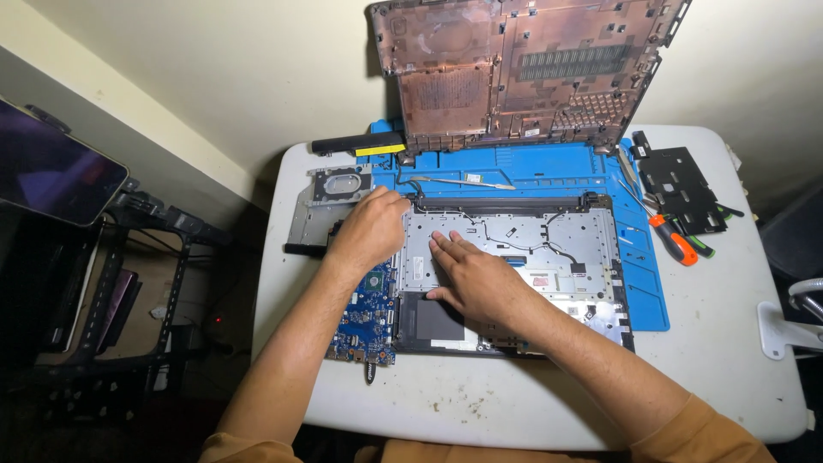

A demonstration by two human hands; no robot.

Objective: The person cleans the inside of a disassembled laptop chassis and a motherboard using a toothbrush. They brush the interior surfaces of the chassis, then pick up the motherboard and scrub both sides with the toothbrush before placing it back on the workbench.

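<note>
Pressing both hands flat: left hand (370,230) at laptop chassis (561,257) edge, right hand (476,279).

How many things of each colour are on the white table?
Blue: 2, the repair mat and the circuit board
Silver: 2, the open laptop chassis and the drive
Black: 2, the battery and the bracket plate
Orange: 1, the screwdriver
Total: 7

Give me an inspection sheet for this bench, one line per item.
Surface: white table, blue mat on it.
Job's things: opened laptop chassis; blue circuit board at its left edge; removed bottom cover leaning on wall.
Clutter: optical drive, battery bar, black bracket, orange-handled screwdriver.
Grippers: left hand on chassis corner; right hand flat on the metal plate.
Cables: thin wires routed across chassis.
Surroundings: dark screen, rack at left.
</note>
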